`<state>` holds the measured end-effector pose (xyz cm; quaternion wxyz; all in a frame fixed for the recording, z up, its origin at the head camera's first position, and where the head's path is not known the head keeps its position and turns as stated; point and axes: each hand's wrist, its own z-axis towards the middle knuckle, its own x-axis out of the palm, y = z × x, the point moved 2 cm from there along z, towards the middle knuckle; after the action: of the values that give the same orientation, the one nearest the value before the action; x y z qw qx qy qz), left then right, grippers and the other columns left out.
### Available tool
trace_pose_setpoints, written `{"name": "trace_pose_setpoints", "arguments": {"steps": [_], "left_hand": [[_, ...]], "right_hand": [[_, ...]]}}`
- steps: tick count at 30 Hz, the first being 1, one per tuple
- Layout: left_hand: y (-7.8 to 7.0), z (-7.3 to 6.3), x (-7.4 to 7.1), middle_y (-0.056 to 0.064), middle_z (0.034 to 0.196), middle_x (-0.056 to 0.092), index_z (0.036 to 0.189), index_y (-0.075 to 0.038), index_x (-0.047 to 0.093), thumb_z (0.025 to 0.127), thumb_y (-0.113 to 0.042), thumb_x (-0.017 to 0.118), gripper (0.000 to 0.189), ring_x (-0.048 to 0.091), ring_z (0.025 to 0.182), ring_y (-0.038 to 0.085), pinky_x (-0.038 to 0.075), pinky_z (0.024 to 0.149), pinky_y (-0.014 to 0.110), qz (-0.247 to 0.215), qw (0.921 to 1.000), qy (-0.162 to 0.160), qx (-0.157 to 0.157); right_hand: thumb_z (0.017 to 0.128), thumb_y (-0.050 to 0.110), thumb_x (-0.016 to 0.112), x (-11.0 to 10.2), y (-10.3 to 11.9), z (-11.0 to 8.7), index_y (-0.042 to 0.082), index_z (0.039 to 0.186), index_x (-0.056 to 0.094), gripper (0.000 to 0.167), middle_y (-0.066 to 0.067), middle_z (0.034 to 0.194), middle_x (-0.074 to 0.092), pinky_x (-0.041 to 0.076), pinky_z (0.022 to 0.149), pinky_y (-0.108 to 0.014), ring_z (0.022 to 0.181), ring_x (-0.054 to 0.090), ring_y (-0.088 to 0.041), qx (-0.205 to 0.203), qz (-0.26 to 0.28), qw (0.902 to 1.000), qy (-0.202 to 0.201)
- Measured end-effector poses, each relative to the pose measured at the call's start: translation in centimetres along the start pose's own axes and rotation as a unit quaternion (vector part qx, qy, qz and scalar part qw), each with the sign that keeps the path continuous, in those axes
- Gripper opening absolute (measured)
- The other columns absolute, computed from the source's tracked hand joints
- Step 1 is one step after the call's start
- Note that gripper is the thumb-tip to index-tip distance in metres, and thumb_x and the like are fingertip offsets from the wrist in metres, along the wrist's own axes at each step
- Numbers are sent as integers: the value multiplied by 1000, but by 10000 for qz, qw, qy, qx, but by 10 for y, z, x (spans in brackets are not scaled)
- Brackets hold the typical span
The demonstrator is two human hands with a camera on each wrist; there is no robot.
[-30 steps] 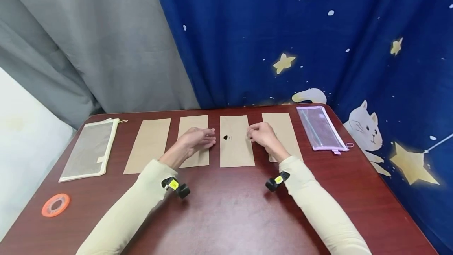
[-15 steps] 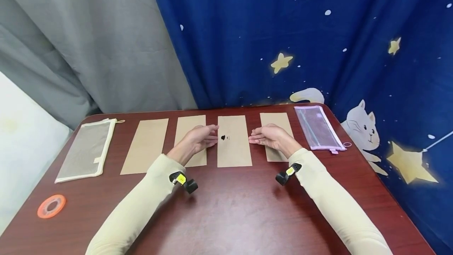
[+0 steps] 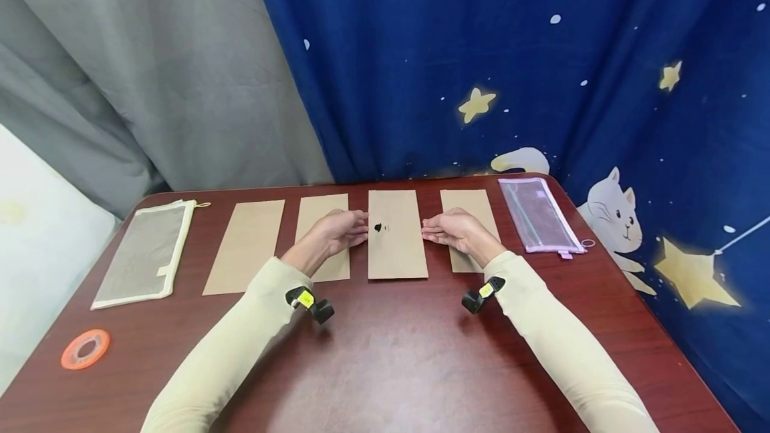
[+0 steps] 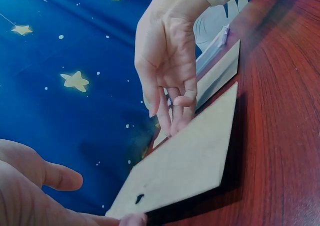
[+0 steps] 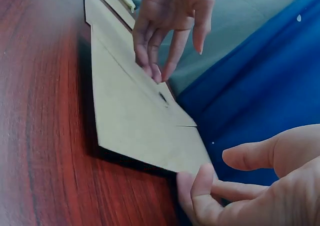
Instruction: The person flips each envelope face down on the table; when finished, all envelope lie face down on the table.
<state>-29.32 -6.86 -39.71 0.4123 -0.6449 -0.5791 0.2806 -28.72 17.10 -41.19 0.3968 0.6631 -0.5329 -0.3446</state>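
Note:
A flat brown paper bag (image 3: pixel 397 249) with a small black hat-and-moustache print lies between my hands in the head view. Its near edge is raised a little, with a dark shadow under it in both wrist views. My left hand (image 3: pixel 338 229) has its fingertips at the bag's left edge, the thumb standing apart. At the opposite edge, my right hand (image 3: pixel 460 229) supports the bag with its fingers, thumb also apart in the right wrist view. Another paper bag (image 3: pixel 309 209) lies partly behind the left hand, and one more (image 3: pixel 472 199) partly behind the right.
Farther left on the dark red table (image 3: pixel 385 366) lie a paper bag (image 3: pixel 246 242), a cream-edged mesh zip pouch (image 3: pixel 144 256) and an orange ring-shaped roll (image 3: pixel 85 349). A lilac zip pouch (image 3: pixel 538 216) lies at right. Curtains (image 3: pixel 385 52) hang behind the table's back edge.
My right hand has turned and spread its fingers at the bag's right edge; my left hand has come up to the left edge. The printed bag has risen slightly off the table.

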Motion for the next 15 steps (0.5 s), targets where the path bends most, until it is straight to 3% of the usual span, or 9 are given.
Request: {"name": "trace_pose_setpoints", "arguments": {"steps": [5,9,15], "left_hand": [[-4,-1,-1,14,121,48,143,8,39,106,-7,42,40,51,102,17,45,112,32,42,9999,93,28],[-5,-2,-5,11,112,49,143,11,40,105,-4,41,41,53,92,14,47,106,30,51,9998,195,42],[-7,-3,-10,10,110,53,146,13,41,105,0,41,43,56,92,13,45,115,33,104,9994,309,80]], "right_hand": [[99,-4,53,6,-3,-4,-15,131,56,33,0,90,67,59,76,-19,80,64,-7,-357,-127,9989,-291],[98,-6,54,12,-9,-5,-13,128,59,31,-4,97,65,61,84,-24,84,61,-8,-573,73,9960,-685],[98,-6,56,17,-16,-4,-11,130,59,33,-11,110,63,57,100,-33,96,61,-12,-677,397,9923,-961]]}}
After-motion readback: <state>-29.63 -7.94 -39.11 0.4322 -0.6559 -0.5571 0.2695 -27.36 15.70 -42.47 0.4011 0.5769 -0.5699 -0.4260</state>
